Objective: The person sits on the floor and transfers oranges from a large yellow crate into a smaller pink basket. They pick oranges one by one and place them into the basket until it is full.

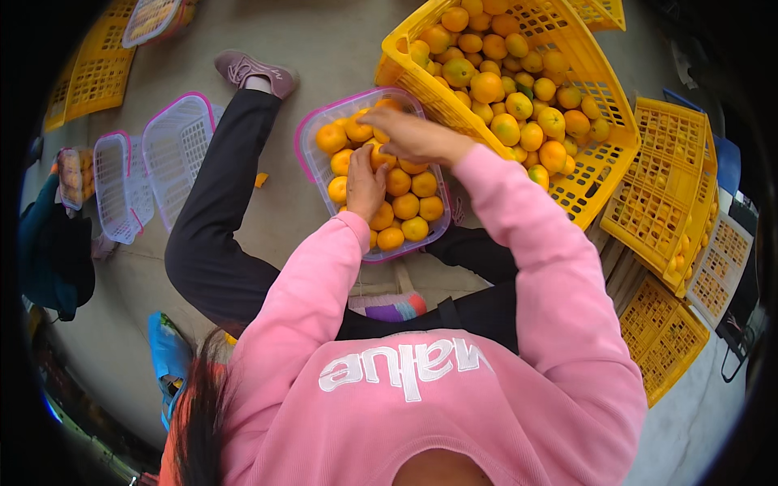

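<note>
A clear plastic basket (310, 124) with a pink rim stands on the floor between the person's legs, filled with mandarins (405, 206). My left hand (366, 189) is down among the fruit, its fingers and thumb against a mandarin (380, 157) near the basket's middle. Whether it grips that fruit is unclear. Just above the far part of the basket is my right hand (419, 135), fingers stretched to the left and thumb apart, with no fruit visibly held. It hides some mandarins below. At the upper right, a tilted yellow plastic crate (598, 173) holds many loose mandarins (486, 88).
Empty clear baskets (178, 136) stand to the left, past the outstretched leg (222, 182). Yellow crates (659, 188) are stacked at the right; another yellow crate (100, 79) is at the upper left. A blue bag (167, 349) lies lower left. Another person (55, 255) is at the far left.
</note>
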Tool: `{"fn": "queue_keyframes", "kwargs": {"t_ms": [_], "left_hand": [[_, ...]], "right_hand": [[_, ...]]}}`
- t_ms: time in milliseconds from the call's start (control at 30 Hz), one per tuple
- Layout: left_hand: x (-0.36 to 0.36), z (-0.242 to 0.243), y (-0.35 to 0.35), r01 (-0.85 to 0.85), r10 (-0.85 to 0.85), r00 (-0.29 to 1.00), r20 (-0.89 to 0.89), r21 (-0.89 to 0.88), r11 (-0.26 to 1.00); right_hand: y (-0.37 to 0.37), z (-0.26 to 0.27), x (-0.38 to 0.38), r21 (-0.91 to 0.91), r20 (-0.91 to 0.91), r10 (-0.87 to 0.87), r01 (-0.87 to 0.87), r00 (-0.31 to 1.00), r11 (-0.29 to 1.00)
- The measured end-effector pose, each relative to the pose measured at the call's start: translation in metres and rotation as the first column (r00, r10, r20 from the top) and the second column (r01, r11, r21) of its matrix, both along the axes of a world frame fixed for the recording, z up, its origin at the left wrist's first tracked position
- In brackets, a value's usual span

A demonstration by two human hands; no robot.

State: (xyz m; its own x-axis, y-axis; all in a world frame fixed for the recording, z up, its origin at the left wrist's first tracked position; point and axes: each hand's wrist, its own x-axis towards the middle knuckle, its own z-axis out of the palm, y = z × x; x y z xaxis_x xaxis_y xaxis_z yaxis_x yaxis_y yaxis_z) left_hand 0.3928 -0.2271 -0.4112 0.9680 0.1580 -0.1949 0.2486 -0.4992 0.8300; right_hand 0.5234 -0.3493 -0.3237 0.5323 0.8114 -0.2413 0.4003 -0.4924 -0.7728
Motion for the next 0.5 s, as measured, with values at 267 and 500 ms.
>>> {"fn": "queue_keyframes", "kwargs": {"t_ms": [267, 500], "left_hand": [[-0.012, -0.047, 0.002, 0.026, -0.029, 0.995, 0.099, 0.027, 0.999], [-0.010, -0.048, -0.009, 0.192, -0.167, 0.975, -0.144, 0.178, 0.965]], "right_hand": [[-0.192, -0.078, 0.179, -0.550, 0.748, 0.168, 0.457, 0.643, 0.699], [-0.194, -0.179, 0.189, -0.709, 0.686, 0.380, 0.451, 0.621, 0.543]]}}
